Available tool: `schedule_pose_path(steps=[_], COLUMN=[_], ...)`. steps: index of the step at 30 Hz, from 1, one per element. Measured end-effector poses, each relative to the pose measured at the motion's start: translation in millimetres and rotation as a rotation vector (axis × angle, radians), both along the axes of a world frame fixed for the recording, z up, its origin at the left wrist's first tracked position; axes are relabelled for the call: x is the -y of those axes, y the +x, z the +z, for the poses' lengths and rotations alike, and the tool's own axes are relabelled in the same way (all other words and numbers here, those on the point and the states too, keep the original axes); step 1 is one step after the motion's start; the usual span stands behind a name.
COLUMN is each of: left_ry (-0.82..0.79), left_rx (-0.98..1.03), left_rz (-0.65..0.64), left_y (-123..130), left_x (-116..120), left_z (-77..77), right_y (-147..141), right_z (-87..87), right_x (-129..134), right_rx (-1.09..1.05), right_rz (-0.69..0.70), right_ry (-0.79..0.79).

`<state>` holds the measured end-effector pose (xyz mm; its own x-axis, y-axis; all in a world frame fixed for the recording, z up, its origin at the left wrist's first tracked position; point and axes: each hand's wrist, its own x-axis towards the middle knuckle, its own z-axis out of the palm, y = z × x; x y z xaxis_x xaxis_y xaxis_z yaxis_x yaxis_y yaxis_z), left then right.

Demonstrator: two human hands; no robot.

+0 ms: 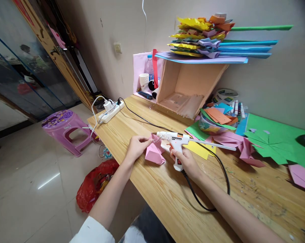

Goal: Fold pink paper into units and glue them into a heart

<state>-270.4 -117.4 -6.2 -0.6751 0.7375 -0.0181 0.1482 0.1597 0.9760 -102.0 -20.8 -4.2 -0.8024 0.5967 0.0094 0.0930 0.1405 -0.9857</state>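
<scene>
My right hand is wrapped round the handle of a white glue gun, with a glue stick poking out of its back end. The gun's nozzle points left, over a folded pink paper piece on the wooden table. My left hand pinches the upper left edge of that pink paper, close to the nozzle. A black cord runs from the bottom of the gun's handle and loops across the table.
A power strip sits at the table's left corner. Behind stand an open box topped with paper flowers, and a tub of paper scraps. Green sheets lie right. A pink stool and red bag are on the floor.
</scene>
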Motion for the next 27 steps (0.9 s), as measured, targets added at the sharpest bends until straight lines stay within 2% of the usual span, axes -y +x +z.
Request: schedule_pose_path(steps=[27], left_ry=[0.005], left_rx=[-0.08], left_rz=[0.064], left_y=[0.3], left_x=[1.4], left_z=[5.3], right_y=[-1.1], right_z=[3.4], right_x=[-0.4], right_rx=[0.009], right_rz=[-0.032], right_ry=[0.002])
